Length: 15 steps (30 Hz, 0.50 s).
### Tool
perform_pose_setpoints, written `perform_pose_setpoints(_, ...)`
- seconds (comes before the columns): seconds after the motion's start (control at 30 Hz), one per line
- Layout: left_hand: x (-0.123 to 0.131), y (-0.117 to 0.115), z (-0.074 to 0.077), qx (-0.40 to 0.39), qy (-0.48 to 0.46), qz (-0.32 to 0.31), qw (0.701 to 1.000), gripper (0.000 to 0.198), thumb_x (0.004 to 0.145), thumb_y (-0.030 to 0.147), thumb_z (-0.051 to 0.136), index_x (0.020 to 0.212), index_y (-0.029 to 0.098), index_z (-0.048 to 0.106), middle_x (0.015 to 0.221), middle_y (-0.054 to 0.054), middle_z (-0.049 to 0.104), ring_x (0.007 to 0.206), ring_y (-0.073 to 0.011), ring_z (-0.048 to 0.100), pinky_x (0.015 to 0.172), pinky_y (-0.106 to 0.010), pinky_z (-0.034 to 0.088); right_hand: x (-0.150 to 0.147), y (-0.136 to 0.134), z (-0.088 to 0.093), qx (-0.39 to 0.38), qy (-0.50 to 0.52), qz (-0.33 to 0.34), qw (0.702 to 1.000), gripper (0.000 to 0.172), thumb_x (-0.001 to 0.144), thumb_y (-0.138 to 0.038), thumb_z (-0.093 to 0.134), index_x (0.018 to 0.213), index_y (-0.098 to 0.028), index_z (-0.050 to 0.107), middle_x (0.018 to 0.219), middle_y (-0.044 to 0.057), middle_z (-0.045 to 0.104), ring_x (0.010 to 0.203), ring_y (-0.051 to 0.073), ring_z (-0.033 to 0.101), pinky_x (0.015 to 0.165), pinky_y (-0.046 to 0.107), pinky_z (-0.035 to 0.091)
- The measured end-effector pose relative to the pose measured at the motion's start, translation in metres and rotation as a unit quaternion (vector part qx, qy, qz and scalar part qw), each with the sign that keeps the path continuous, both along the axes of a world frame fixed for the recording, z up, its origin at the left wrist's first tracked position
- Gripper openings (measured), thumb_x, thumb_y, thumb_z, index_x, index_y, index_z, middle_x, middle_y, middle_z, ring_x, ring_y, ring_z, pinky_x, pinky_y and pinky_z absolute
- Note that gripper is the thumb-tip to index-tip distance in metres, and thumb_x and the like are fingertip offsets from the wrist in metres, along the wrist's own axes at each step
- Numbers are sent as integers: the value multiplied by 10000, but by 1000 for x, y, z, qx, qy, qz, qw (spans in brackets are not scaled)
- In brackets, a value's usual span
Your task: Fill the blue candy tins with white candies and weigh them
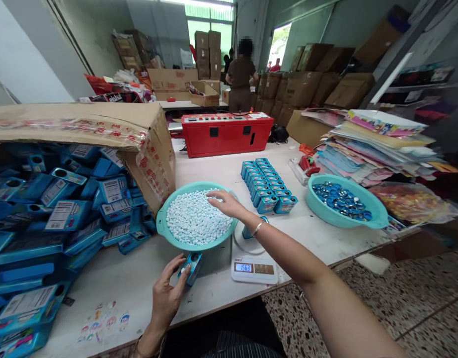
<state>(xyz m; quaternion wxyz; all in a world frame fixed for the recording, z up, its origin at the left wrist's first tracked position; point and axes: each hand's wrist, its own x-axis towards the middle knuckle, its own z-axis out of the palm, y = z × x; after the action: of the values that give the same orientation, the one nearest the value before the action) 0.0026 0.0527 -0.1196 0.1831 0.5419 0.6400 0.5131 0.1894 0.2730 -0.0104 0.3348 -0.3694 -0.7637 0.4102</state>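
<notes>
My left hand (pixel 168 293) grips a small blue box (pixel 194 269) at the near rim of a turquoise bowl (pixel 162 223). The bowl is filled with small pale blue and white candy-like pellets (pixel 195 221). Over the right side of these pellets reaches my right hand (pixel 224 203), palm down with fingers stretched out. Nothing shows in its fingers. Under my right wrist stands another blue box (pixel 247 231), partly hidden, on a white digital scale (pixel 264 278) with a lit display.
Rows of blue boxes (pixel 268 186) stand behind the scale. A second turquoise bowl (pixel 322 211) holds blue and silvery caps. At left, a large carton (pixel 160 159) spills blue boxes. Behind are a red machine (pixel 225 136), stacked sheets (pixel 378 144) and a person (pixel 242 77) standing.
</notes>
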Motion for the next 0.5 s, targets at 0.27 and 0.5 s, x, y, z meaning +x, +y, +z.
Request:
perform_pose_setpoints(0.27, 35, -13, 29, 138, 35, -27, 989, 321, 845, 245, 649, 1157, 320, 645, 1145, -31, 709, 1079, -253, 667, 982, -433, 537, 124, -33, -18, -30, 143, -155, 977, 111, 799, -332, 737, 789, -222, 748, 837, 42, 705, 852, 194, 617, 830, 308, 475)
perform_pose_setpoints(0.5, 170, 84, 21, -58, -134, -191, 971, 896, 681, 226, 759, 1468, 136, 339, 1554, -200, 346, 1453, -363, 301, 1196, -507, 265, 124, -44, -70, -115, 327, -290, 892, 410, 728, -615, 719, 785, -209, 747, 810, 53, 731, 828, 191, 645, 817, 319, 501)
